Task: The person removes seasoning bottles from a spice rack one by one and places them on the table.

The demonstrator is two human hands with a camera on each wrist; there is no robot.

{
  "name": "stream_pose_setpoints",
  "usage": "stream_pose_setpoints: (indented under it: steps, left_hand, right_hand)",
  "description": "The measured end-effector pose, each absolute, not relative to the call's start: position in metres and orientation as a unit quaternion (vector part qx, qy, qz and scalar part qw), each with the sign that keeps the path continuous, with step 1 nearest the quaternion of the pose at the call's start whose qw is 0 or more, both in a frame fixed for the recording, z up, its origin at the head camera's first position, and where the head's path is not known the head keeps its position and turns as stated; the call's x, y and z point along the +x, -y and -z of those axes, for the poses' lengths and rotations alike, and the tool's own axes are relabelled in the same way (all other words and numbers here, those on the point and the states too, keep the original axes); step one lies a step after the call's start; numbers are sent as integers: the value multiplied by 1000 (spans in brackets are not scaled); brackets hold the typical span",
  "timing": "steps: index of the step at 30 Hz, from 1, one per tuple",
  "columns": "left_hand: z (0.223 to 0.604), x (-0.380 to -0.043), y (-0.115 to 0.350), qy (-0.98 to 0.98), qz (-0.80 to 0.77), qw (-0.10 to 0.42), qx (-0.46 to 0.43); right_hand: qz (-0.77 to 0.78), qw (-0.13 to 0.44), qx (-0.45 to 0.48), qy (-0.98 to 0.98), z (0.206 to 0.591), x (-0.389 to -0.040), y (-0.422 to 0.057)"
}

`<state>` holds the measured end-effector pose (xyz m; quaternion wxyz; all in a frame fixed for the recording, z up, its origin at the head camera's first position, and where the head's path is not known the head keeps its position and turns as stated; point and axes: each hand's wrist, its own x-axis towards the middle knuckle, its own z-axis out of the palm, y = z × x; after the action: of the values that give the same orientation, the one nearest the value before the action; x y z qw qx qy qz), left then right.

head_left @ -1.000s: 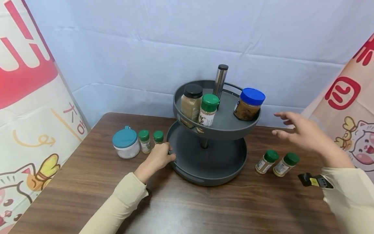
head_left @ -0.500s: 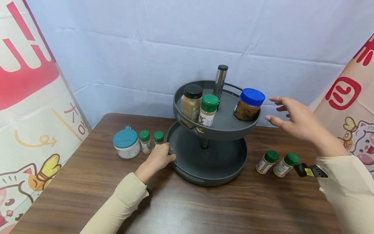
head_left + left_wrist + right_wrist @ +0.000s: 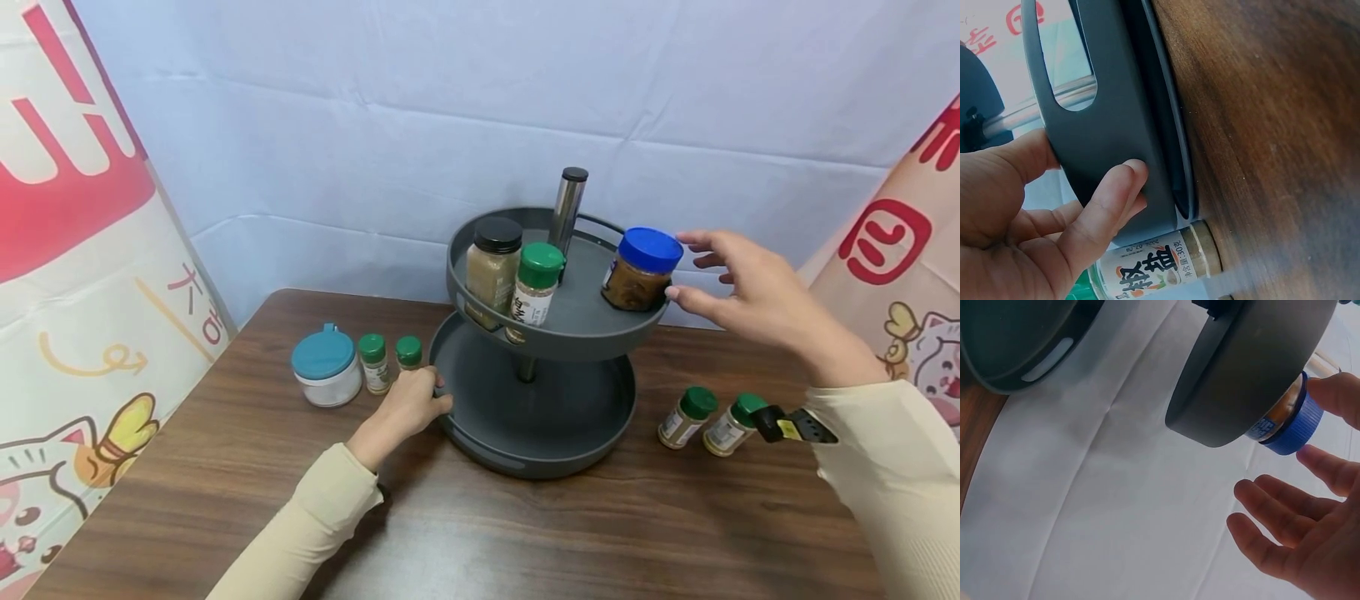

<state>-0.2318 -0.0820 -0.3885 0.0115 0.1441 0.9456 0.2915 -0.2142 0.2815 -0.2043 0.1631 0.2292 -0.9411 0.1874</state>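
Your right hand [image 3: 757,287] spreads fingers at the blue-lidded jar's [image 3: 640,268] three o'clock — left hand [image 3: 408,398] pinching the lower tray [image 3: 555,468] beside a “30克” bottle [image 3: 1150,267].

The right hand [image 3: 765,292] has moved up and left, its fingertips [image 3: 696,239] now just beside the blue-lidded jar [image 3: 640,271], and its black wrist strap [image 3: 808,427] now overlaps a green-capped bottle [image 3: 724,433] in the head view.
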Motion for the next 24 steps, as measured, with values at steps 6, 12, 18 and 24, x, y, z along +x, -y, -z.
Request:
stream_pose_setpoints:
  steps: [6, 12, 18, 24]
  left_hand:
    - [388, -231, 82, -945, -293, 12, 142]
    - [388, -231, 82, -945, -296, 18, 138]
    - [389, -231, 82, -944, -296, 14, 142]
    - [389, -231, 82, -943, -299, 12, 144]
  right_hand:
    - [-186, 171, 233, 939, 201, -215, -278]
    - [-178, 165, 243, 939, 200, -219, -271]
    - [-158, 167, 246, 942, 202, -225, -262]
    - [-149, 179, 242, 942, 205, -231, -253]
